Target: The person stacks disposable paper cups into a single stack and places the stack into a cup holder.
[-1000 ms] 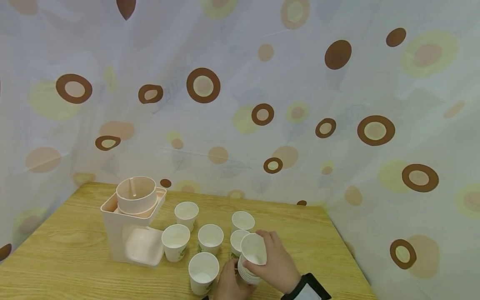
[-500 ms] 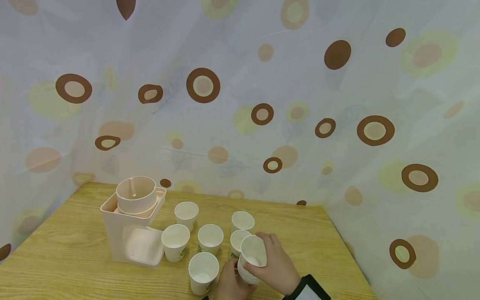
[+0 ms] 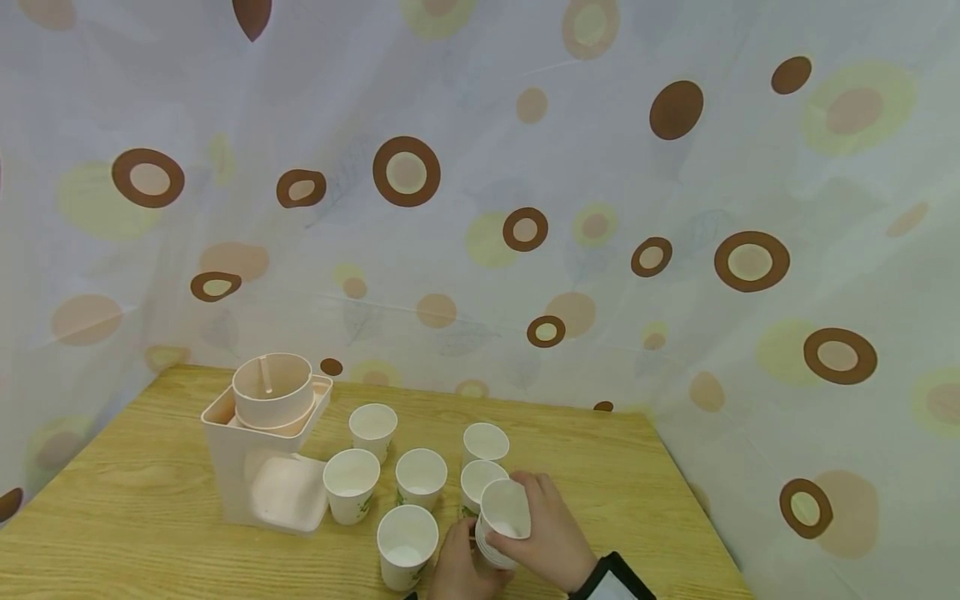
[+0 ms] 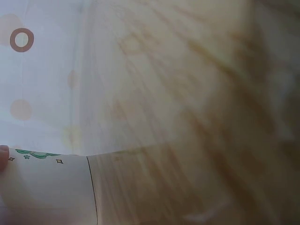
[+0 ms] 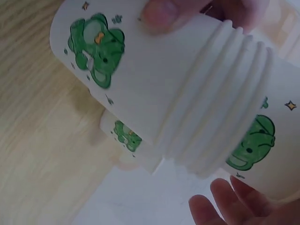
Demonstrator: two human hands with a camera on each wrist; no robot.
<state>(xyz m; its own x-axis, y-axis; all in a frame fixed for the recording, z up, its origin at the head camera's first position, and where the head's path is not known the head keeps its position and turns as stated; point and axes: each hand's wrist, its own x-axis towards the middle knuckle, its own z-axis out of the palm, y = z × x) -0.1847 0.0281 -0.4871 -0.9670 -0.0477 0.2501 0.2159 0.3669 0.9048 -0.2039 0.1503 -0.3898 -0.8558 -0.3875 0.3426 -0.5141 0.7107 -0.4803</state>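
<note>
A nested stack of white paper cups printed with green cartoon animals (image 5: 140, 89) is held between both hands near the front of the wood-grain desk (image 3: 135, 508); whether its base touches the desk I cannot tell. The left hand (image 3: 462, 567) has its fingers clamped round the stack's lower part. The right hand (image 3: 553, 535) grips the topmost white paper cup (image 3: 504, 508), thumb on the near side and fingers on the far side; that cup's printed wall stands partly out of the stack's bunched rims. A black wrist strap with a pale plate (image 3: 611, 577) circles the right wrist. Just beyond the stack stands a single white paper cup (image 3: 480, 483), with another white cup (image 3: 486, 442) behind it. To the stack's left, one front white cup (image 3: 407, 546) stands near the left hand; farther left and beyond the stack are three more upright white cups (image 3: 422, 477). Well to the left of the stack, beyond those, stands a pale pink plastic device with a round, cup-like top and a flat side tray (image 3: 232, 467). Behind everything hangs a whitish sheet patterned with brown rings and beige spots (image 3: 465, 183). The left wrist view is mostly blurred.
</note>
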